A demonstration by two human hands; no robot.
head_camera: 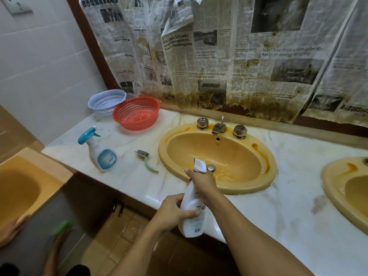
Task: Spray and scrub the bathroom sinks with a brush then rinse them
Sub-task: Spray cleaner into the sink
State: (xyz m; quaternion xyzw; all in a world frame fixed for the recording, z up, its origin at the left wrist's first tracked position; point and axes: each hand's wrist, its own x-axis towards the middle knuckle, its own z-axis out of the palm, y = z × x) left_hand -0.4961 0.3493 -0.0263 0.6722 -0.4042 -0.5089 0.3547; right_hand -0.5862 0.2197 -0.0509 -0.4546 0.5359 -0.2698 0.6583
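Spraying step, by the look of it hardly begun: best to keep the nozzle tilted down into the bowl, sweep across the stained rim and round the drain [211,167], and squeeze in short bursts so little drifts onto the newspaper [219,56] behind. Spray bottle [192,206] held upright over the front edge of the counter [288,196], nozzle reaching just above the near sink [179,132]. Right hand [203,182] wrapped round the neck at the trigger; left hand [173,212] curled round the body lower down, steadying it. Brush [146,159] lying on the counter just left of that sink, apart from both hands. Second sink [330,188] off to the right, well apart.
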